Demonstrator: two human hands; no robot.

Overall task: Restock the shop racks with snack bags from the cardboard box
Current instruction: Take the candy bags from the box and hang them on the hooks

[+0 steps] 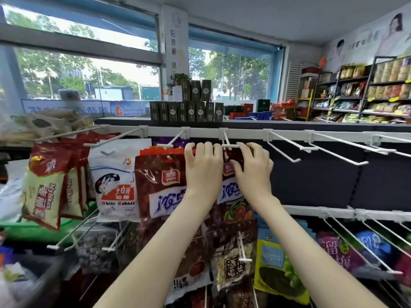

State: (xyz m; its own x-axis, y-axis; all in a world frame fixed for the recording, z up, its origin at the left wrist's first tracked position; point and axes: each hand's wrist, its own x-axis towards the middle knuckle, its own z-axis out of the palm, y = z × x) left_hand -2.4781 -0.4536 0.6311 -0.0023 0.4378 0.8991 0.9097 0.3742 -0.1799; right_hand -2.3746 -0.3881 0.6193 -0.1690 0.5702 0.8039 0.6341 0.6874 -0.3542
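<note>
red yake snack bag (230, 190), top edge gripped by my left hand (203, 166) and pinched by my right hand (252, 167), i'd say to thread it onto the white peg hook (230, 146).

Behind the display we see a row of dark green cartons (186, 111) standing upright, with three more cartons (195, 90) set on top of them. A potted plant (179, 77) sits just behind, against a white pillar (174, 52) with grey lettering. Large windows (89, 70) on either side of it show trees (235, 70) outside. To the right we find red gift boxes (246, 108), a white louvred panel (293, 83), a yellow stand (305, 105) and dark wall shelving (378, 92) packed with goods, under a poster (378, 38).
</note>
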